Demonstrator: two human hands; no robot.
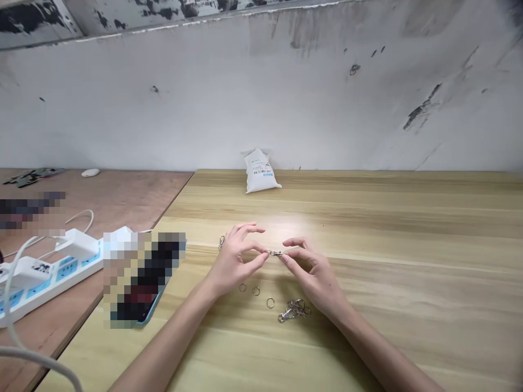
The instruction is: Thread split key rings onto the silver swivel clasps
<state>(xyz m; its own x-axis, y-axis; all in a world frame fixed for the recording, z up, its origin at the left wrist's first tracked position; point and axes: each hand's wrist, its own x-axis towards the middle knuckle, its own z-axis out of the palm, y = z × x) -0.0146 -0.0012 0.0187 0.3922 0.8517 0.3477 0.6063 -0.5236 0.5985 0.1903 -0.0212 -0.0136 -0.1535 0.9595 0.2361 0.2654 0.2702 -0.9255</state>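
Above the table's middle, my right hand [312,272] pinches a small silver swivel snap hook [277,253] between thumb and forefinger. My left hand [237,258] closes its thumb and forefinger at the hook's left end, on what looks like a key ring, mostly hidden by the fingertips. Nearer to me lie three loose key rings: a left one [243,287], a middle one [256,291] and a right one [270,302]. A small pile of snap hooks [295,310] rests below my right hand. Behind my left hand, another metal clasp [221,242] is partly covered.
A white printed packet [261,171] stands at the back near the wall. To the left, a blurred-out phone [149,283] with a blue edge lies on the wooden table [408,228]. Past it are a white power strip [57,288], plugs, cables and a small white object [90,172].
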